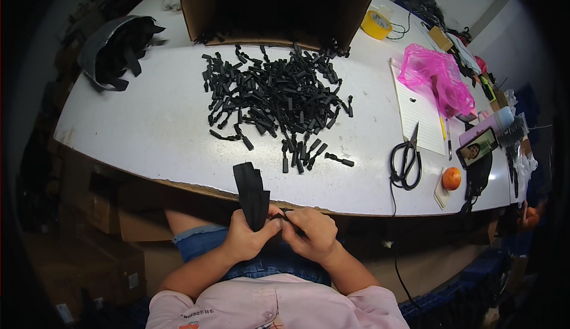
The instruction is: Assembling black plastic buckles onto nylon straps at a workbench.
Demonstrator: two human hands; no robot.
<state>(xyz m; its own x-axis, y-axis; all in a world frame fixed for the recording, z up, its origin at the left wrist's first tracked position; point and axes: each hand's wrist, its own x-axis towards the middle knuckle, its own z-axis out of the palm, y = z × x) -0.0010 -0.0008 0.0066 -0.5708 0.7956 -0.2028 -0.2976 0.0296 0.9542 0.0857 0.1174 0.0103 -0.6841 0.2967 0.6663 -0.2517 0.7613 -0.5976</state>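
My left hand (244, 241) is closed around a bundle of flat black fabric strips (252, 191), which stand up above its fingers at staggered heights. Close beside it, my right hand (313, 233) pinches a small dark piece (284, 215) between thumb and fingers. The two hands meet at their fingertips, just off the table's near edge and over my lap. Fingers cover most of the small piece, so its exact kind is hidden. Beyond the hands, a heap of small black strap-like pieces with thicker ends (273, 91) spreads across the white table (136, 127).
An open cardboard box (189, 8) stands behind the heap. At left lies a grey bag (98, 53) with black strips. To the right are black-handled scissors (406, 161), a lined notepad (418, 121), a pink plastic bag (427, 74), yellow tape (376, 25), an orange fruit (451, 179) and a phone (478, 147).
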